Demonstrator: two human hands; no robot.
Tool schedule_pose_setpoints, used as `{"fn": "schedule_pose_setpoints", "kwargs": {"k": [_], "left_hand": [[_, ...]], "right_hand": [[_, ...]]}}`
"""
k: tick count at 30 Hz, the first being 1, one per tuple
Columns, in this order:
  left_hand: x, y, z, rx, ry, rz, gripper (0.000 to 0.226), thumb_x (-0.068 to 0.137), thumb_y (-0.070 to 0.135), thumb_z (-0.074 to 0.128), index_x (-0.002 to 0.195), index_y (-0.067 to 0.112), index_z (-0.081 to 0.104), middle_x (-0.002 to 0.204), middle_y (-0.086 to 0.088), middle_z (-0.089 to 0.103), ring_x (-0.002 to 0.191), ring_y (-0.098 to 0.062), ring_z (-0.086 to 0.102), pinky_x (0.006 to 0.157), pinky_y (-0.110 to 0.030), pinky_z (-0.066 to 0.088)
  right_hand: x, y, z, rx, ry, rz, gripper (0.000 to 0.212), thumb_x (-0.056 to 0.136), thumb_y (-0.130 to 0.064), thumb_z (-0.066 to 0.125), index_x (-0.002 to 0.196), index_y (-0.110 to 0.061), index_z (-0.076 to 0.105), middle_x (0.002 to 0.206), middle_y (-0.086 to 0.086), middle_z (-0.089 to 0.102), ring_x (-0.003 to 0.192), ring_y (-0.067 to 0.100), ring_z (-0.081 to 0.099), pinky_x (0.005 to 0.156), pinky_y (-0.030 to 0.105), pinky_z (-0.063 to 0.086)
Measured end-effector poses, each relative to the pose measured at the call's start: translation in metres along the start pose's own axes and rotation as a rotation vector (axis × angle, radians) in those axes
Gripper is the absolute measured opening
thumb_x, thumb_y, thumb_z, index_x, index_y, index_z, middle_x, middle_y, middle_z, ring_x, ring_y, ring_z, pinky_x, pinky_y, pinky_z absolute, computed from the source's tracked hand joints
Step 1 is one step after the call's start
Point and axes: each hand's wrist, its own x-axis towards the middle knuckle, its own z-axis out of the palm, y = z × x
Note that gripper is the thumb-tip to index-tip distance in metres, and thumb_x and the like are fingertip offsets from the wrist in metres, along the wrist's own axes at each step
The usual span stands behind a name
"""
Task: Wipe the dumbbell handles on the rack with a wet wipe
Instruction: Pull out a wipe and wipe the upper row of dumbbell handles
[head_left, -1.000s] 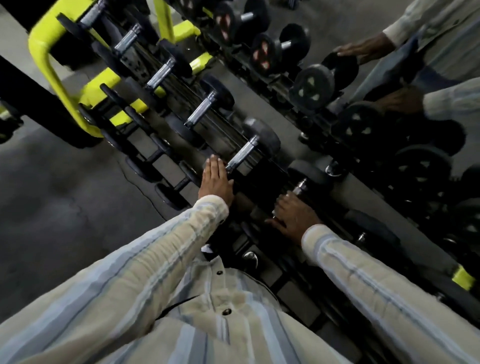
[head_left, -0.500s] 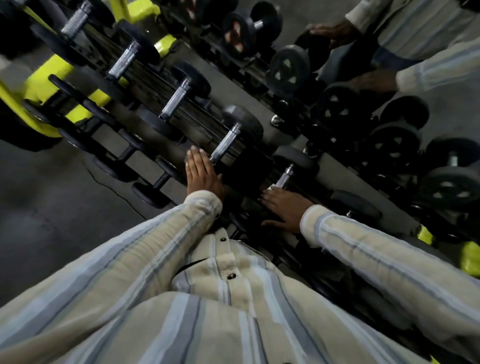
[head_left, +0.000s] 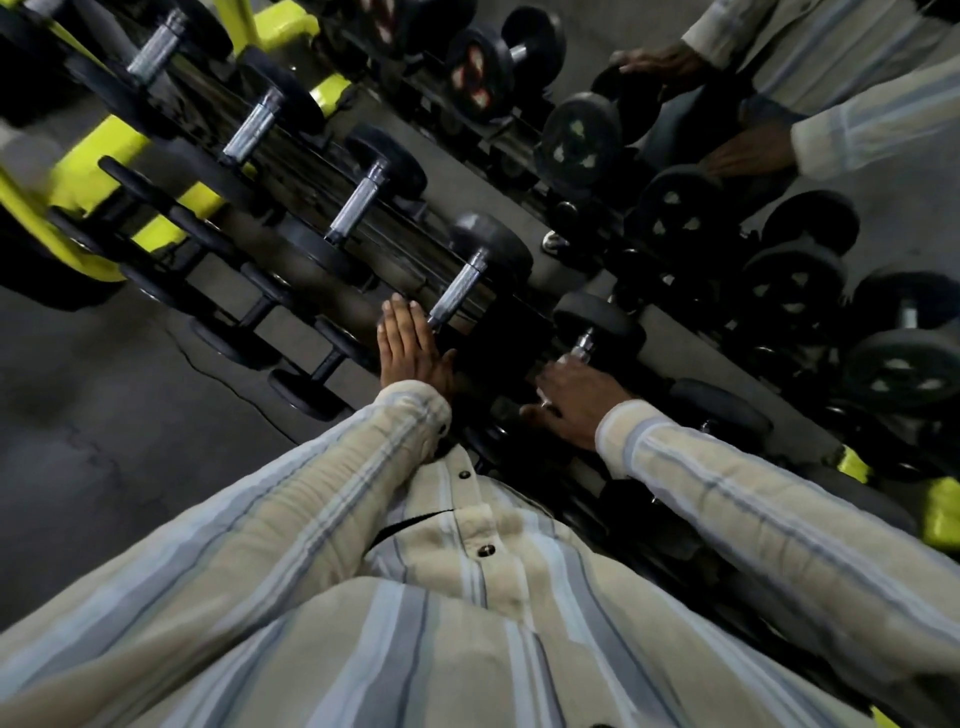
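A black rack (head_left: 524, 270) runs diagonally and carries several dumbbells with knurled steel handles. My left hand (head_left: 410, 348) lies flat, fingers together, on the near head of one dumbbell, just left of its handle (head_left: 457, 291). My right hand (head_left: 576, 400) is curled over the near part of the neighbouring dumbbell's handle (head_left: 584, 343), of which only a short steel stub shows above the fingers. No wet wipe is visible; anything under the right palm is hidden.
More dumbbells (head_left: 358, 208) line the rack to the upper left, above a lower tier of small ones (head_left: 322, 369). Yellow frame parts (head_left: 98, 171) stand at the left over grey floor (head_left: 104, 426). Upper right, another striped sleeve and hand (head_left: 748, 150) rest on dumbbells.
My right hand slid along its handle toward me, so more steel shows above it. My left hand stayed flat on the same dumbbell head. The view swung, shifting the rack in the frame.
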Motion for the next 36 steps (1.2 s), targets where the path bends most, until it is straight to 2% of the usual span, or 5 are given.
{"fn": "schedule_pose_setpoints", "kwargs": {"k": [4, 10, 15, 23, 36], "left_hand": [[0.0, 0.002, 0.002, 0.0, 0.002, -0.005, 0.09, 0.092, 0.061, 0.036, 0.152, -0.007, 0.032, 0.16, -0.03, 0.029, 0.149, -0.046, 0.026, 0.122, -0.056, 0.024], [0.004, -0.001, 0.005, 0.033, 0.005, -0.011, 0.09, 0.093, 0.063, 0.035, 0.151, -0.007, 0.034, 0.158, -0.03, 0.032, 0.148, -0.046, 0.029, 0.122, -0.054, 0.023], [0.004, -0.002, 0.009, 0.053, -0.002, -0.022, 0.093, 0.09, 0.062, 0.046, 0.153, -0.004, 0.027, 0.16, -0.028, 0.028, 0.15, -0.044, 0.025, 0.123, -0.054, 0.021], [0.005, -0.002, 0.009, 0.047, -0.008, -0.022, 0.094, 0.086, 0.06, 0.045, 0.153, -0.004, 0.028, 0.16, -0.028, 0.028, 0.15, -0.044, 0.024, 0.122, -0.056, 0.024], [0.007, -0.001, 0.007, 0.009, 0.016, -0.005, 0.09, 0.085, 0.059, 0.038, 0.149, -0.004, 0.034, 0.156, -0.031, 0.035, 0.146, -0.048, 0.033, 0.118, -0.059, 0.032]], "right_hand": [[0.006, 0.0, -0.01, -0.108, -0.037, 0.179, 0.116, 0.085, -0.081, -0.006, 0.135, 0.003, 0.057, 0.142, 0.02, 0.055, 0.142, 0.031, 0.039, 0.124, 0.041, 0.018], [-0.006, -0.01, 0.008, -0.059, -0.056, -0.092, 0.107, 0.085, -0.081, -0.009, 0.124, -0.011, 0.063, 0.13, 0.012, 0.059, 0.129, 0.031, 0.048, 0.113, 0.039, 0.033], [-0.004, -0.003, 0.003, -0.026, -0.007, 0.304, 0.112, 0.085, -0.079, -0.004, 0.155, 0.002, 0.027, 0.164, 0.019, 0.022, 0.155, 0.026, 0.011, 0.127, 0.039, 0.004], [0.018, -0.052, 0.013, 0.403, 0.098, 0.672, 0.116, 0.081, -0.081, 0.0, 0.157, 0.006, 0.011, 0.166, 0.024, 0.004, 0.156, 0.031, -0.002, 0.126, 0.041, 0.001], [0.026, -0.066, 0.007, 0.657, 0.154, 0.769, 0.105, 0.093, -0.076, 0.025, 0.157, 0.004, 0.002, 0.166, 0.021, -0.006, 0.155, 0.029, -0.013, 0.126, 0.043, -0.001]]}}
